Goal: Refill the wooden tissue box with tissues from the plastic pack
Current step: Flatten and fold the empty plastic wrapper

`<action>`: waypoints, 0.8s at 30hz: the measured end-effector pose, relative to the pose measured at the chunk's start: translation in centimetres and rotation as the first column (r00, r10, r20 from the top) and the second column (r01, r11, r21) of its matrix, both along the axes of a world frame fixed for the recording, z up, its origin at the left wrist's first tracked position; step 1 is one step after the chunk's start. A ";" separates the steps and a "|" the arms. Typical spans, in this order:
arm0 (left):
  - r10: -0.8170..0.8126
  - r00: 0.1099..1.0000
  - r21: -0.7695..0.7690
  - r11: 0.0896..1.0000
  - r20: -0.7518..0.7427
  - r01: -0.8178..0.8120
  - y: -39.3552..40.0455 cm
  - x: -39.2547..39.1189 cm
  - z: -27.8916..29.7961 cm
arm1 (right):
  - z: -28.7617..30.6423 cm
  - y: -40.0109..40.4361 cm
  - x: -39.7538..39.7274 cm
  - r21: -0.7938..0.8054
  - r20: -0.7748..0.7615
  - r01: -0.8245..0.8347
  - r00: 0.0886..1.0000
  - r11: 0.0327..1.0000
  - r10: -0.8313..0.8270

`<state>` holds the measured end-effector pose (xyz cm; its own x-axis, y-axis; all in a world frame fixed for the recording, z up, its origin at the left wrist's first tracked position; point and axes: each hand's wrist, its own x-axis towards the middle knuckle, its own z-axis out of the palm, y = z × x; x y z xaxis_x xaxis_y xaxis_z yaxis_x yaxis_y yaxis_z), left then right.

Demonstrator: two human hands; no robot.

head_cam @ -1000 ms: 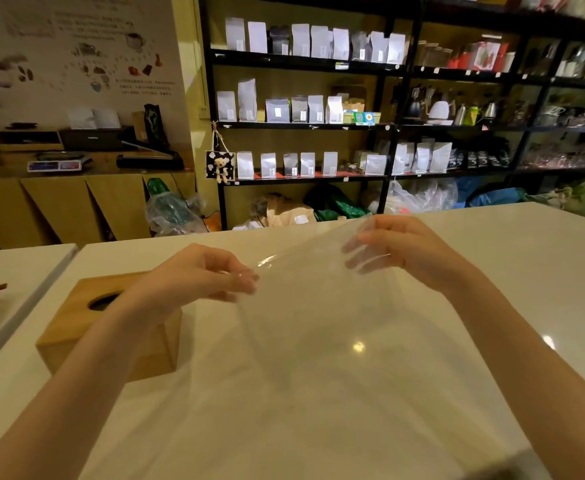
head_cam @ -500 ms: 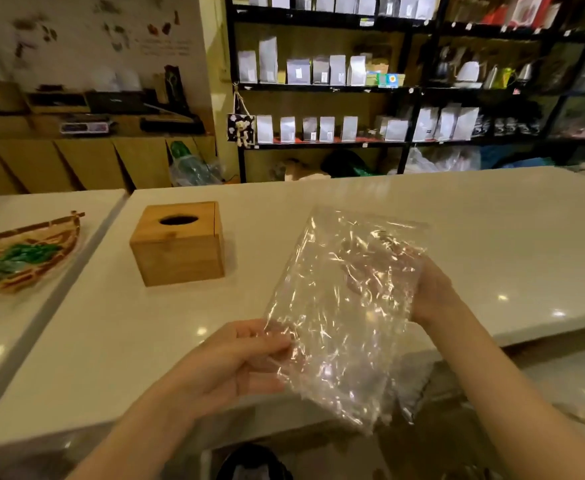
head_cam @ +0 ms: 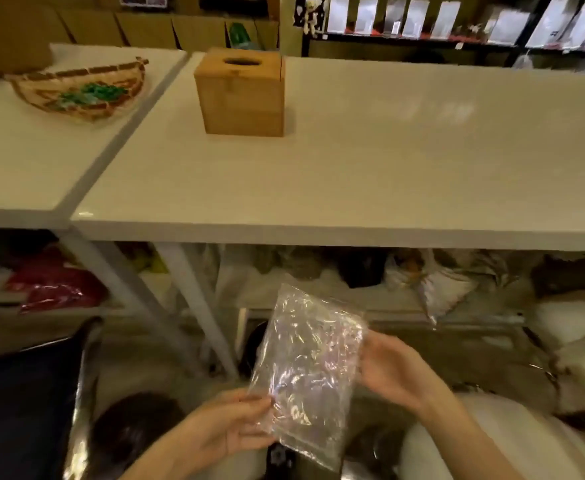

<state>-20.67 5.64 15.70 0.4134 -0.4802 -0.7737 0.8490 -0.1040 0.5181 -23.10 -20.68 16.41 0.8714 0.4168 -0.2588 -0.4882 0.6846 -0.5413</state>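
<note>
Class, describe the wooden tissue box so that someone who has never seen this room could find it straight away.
Look at the long white table. Near its far left corner stands the wooden tissue box, a plain cube with an oval slot on top. The woven basket on the next table is shallow, patterned and open.

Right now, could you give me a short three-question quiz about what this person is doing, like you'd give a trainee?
1. True or false: the clear plastic bag is lying on the white table.
2. Which hands grip the bag? A) left hand only B) right hand only C) both
3. Fill in: the woven basket sits on the table to the ____ of the wooden tissue box.

Key:
1. False. It is held up in front of and below the table edge.
2. C. The left hand pinches its lower left edge, the right hand holds its right side.
3. Left.
</note>
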 end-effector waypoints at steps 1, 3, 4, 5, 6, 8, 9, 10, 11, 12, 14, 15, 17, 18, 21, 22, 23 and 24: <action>0.017 1.000 0.036 0.999 -0.011 -0.016 0.4 -0.2 -2.0 | -2.4 0.8 -0.4 -0.096 -0.055 0.016 0.998 0.995 -0.021; 0.067 0.997 0.105 0.992 -0.031 -0.063 0.7 -0.1 -5.8 | -7.5 2.3 -0.4 -0.343 -0.205 0.077 0.966 0.936 -0.155; 0.088 0.995 0.125 0.989 -0.035 -0.083 0.8 0.2 -7.7 | -9.8 3.0 -0.1 -0.447 -0.258 0.079 0.942 0.891 -0.213; 0.113 0.993 0.144 0.984 -0.039 -0.107 0.8 0.6 -10.0 | -12.1 3.9 0.5 -0.495 -0.303 0.071 0.920 0.866 -0.248; 0.130 0.991 0.154 0.980 -0.041 -0.122 0.5 1.0 -11.8 | -13.9 4.6 1.3 -0.538 -0.348 0.068 0.890 0.840 -0.295; 0.156 0.986 0.174 0.974 -0.052 -0.145 0.1 2.3 -15.9 | -17.8 5.9 2.7 -0.540 -0.426 0.111 0.819 0.835 -0.385; 0.166 0.985 0.191 0.969 -0.049 -0.154 -0.1 3.1 -18.4 | -19.7 6.4 3.4 -0.525 -0.462 0.120 0.791 0.842 -0.401; 0.173 0.984 0.203 0.966 -0.035 -0.162 -0.2 3.8 -21.0 | -21.4 6.9 4.0 -0.513 -0.495 0.114 0.771 0.851 -0.401; 0.166 0.986 0.220 0.963 -0.018 -0.158 -0.3 4.5 -23.5 | -23.4 7.5 4.6 -0.513 -0.506 0.112 0.761 0.851 -0.405; 0.170 0.985 0.239 0.957 -0.002 -0.165 -0.6 5.1 -26.2 | -25.7 7.9 5.2 -0.532 -0.514 0.103 0.749 0.840 -0.417; 0.182 0.983 0.265 0.946 0.038 -0.185 -1.1 6.5 -31.0 | -30.9 8.7 6.4 -0.672 -0.442 0.092 0.745 0.734 -0.499; 0.191 0.980 0.267 0.943 0.054 -0.198 -1.4 7.2 -33.4 | -33.5 8.9 7.1 -0.741 -0.377 0.114 0.744 0.662 -0.551; 0.224 0.973 0.256 0.939 0.053 -0.230 -2.2 8.4 -37.6 | -38.4 9.1 8.2 -0.764 -0.288 0.225 0.719 0.604 -0.632; 0.252 0.967 0.253 0.933 0.045 -0.255 -2.5 9.0 -39.6 | -40.7 9.0 8.9 -0.766 -0.269 0.257 0.704 0.589 -0.657; 0.312 0.946 0.268 0.907 0.093 -0.325 -3.1 10.6 -45.9 | -46.7 8.3 10.3 -0.877 -0.151 0.174 0.785 0.448 -0.601; 0.335 0.935 0.250 0.902 0.113 -0.353 -3.4 11.1 -47.8 | -48.6 8.0 10.9 -0.922 -0.121 0.108 0.831 0.371 -0.542; 0.341 0.933 0.242 0.902 0.113 -0.358 -3.7 11.5 -49.0 | -50.3 7.8 11.4 -0.952 -0.108 0.048 0.872 0.303 -0.477; 0.357 0.929 0.237 0.898 0.097 -0.370 -4.0 11.8 -49.9 | -52.2 7.5 11.8 -0.968 -0.113 -0.010 0.908 0.249 -0.404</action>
<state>-8.89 1.63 -34.20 0.5637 -0.0858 -0.8215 0.8258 0.0772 0.5586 -11.28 -13.15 -35.83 0.6785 -0.4757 -0.5598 -0.6770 -0.1089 -0.7279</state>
